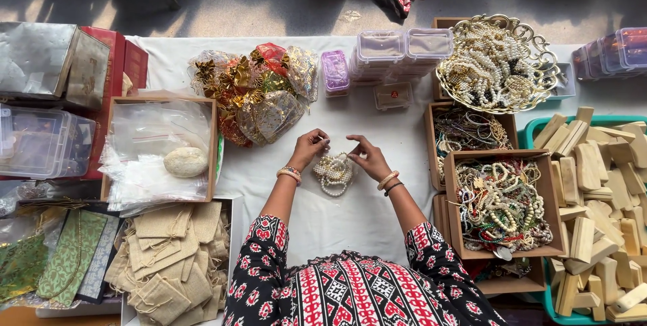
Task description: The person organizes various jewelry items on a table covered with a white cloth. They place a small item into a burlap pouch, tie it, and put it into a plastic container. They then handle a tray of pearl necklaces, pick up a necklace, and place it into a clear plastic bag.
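Head view is showing both hands meeting at the middle of the white-covered surface (377, 218). The left hand (311, 146) and the right hand (364, 155) are pinching the top of a bunched pearl necklace (333, 173), each grip closing its fingertips on the strand's upper edge. The bundle is hanging just near of the two grips and resting on the cloth between the wrists, with its bulk slightly nearer the left hand; its long axis is running near to far. Both hands are sitting about equally close to it. To the right, a cardboard box of mixed beads (502, 208) is lying close by, and a gold filigree tray of pearls (497, 63) is sitting farther off. To the left, a box of clear plastic bags (158, 147) is standing, with burlap pouches (172, 258) nearer.
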